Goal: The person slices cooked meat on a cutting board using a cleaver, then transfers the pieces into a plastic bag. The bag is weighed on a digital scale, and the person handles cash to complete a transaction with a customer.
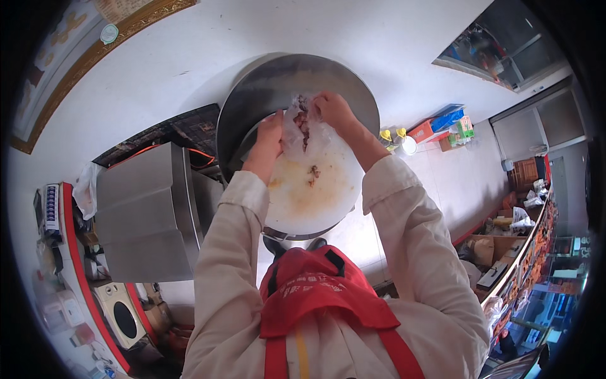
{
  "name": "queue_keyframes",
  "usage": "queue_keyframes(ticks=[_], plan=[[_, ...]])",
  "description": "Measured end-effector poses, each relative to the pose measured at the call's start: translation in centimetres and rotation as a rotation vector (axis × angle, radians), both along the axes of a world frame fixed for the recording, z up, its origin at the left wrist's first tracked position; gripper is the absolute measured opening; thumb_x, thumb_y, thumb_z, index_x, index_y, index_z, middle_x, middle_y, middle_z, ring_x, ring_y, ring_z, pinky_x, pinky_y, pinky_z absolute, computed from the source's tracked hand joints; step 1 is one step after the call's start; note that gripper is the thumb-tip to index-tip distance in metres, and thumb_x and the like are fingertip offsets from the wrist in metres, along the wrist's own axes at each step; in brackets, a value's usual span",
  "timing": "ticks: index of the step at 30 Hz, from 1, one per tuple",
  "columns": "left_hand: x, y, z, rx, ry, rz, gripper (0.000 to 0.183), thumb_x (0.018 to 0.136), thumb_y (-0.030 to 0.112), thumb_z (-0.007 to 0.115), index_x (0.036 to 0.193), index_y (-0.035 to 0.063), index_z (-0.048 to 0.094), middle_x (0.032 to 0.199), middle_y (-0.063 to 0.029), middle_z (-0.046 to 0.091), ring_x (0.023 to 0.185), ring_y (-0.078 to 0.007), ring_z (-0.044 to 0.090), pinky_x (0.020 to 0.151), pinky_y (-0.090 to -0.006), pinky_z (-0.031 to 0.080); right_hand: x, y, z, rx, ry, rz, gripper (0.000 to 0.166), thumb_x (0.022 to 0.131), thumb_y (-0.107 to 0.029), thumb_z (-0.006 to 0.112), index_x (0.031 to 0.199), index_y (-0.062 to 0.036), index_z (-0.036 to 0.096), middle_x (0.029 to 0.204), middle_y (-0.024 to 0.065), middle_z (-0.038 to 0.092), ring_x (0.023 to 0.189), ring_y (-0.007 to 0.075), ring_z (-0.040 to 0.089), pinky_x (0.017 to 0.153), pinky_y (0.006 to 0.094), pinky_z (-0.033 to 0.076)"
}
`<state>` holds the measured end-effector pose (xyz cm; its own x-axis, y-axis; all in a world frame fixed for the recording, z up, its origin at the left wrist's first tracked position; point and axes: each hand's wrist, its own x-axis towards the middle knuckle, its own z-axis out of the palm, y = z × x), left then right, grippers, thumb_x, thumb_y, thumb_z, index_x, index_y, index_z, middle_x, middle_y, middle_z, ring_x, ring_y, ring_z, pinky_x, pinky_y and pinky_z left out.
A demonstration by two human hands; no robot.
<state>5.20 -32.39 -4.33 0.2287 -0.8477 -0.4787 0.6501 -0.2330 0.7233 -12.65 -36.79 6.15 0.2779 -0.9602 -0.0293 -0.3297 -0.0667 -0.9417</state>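
A clear plastic bag (289, 138) lies over the far part of a round white chopping board (303, 208), with dark brown chopped meat (301, 124) inside it. My left hand (271, 134) holds the bag's left side. At the bag's upper right edge, my right hand (333, 110) grips the film between bent fingers. Nearer to me, a few meat scraps (314, 173) rest on the stained board. A tall curved sheet-metal guard (326, 71) wraps around the board's far side.
A stainless-steel cabinet (137, 218) stands close on the left. Along the wall at right are yellow-capped bottles (401, 133) and cardboard boxes (457, 135) on the floor. A long counter with goods (502, 246) runs down the right. My red apron (326, 293) hangs below the board.
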Motion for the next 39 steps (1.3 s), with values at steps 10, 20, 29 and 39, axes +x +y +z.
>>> queue_keyframes(ticks=[10,20,29,39], plan=[[2.4,4.7,11.4,-0.115,-0.851,-0.786,0.03,0.08,0.009,0.068,0.108,-0.0024,0.069,0.094,-0.0092,0.073,0.084,-0.021,0.069,0.076,-0.0353,0.053,-4.1,0.9,2.0,0.163,-0.025,0.044,0.031,0.082,-0.018,0.068,0.105,0.0019,0.063,0.088,0.0128,0.065,0.08,0.0195,0.062,0.071,0.0358,0.05],[-3.4,2.9,17.3,-0.551,-1.282,-0.658,0.028,0.079,0.004,0.06,0.105,-0.0012,0.069,0.095,-0.0202,0.072,0.092,-0.0278,0.071,0.084,-0.0347,0.054,-20.0,11.0,4.7,-0.221,0.541,-0.185,0.026,0.08,-0.003,0.057,0.103,-0.0003,0.068,0.095,0.0185,0.069,0.094,0.0332,0.067,0.087,0.0408,0.052],[-24.4,4.5,17.9,-0.783,-1.008,-1.043,0.026,0.084,-0.01,0.059,0.108,-0.0037,0.066,0.097,-0.0073,0.068,0.087,-0.0105,0.062,0.079,-0.0246,0.05,-38.0,28.1,5.2,0.046,0.802,-0.587,0.023,0.083,-0.025,0.062,0.096,-0.0066,0.068,0.09,0.0156,0.07,0.086,0.0384,0.067,0.077,0.0477,0.054],[-54.2,12.5,16.2,-0.785,-0.824,-1.543,0.023,0.084,-0.008,0.06,0.107,-0.0056,0.064,0.093,-0.0062,0.067,0.08,-0.0103,0.06,0.073,-0.0235,0.05,-52.1,48.8,2.0,0.142,-0.404,-0.885,0.031,0.095,-0.027,0.06,0.081,-0.0002,0.068,0.082,0.0062,0.072,0.079,0.013,0.067,0.077,0.0296,0.053]])
